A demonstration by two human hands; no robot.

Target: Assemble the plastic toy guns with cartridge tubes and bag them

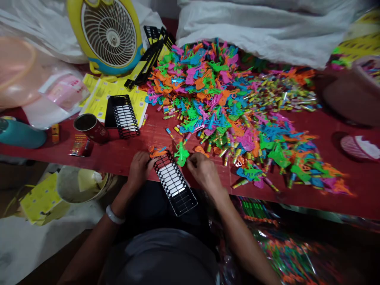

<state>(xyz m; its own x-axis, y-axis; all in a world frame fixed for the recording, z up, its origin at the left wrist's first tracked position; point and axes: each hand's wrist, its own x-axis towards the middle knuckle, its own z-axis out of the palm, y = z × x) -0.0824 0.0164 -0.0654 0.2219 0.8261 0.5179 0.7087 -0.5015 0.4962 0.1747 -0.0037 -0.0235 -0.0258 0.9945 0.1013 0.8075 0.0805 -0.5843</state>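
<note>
The left hand's [139, 168] fingers were curled around the black rack's [184, 202] upper end, apparently steadying it across the red table's [118, 155] edge; the right hand's [204, 172] curled beside the green toy piece [181, 154], their grip unclear. The yellow sheets' [102, 97] print was illegible.

The left hand [139, 168] is at the upper end of a black rack [172, 180], which juts past the edge of the red bench [118, 158]. The right hand [204, 170], fingers curled, is at a green toy [181, 154]. Beyond lies a bright heap [208, 89]; leftward stand a fan [113, 37] and a cup [99, 132].
</note>
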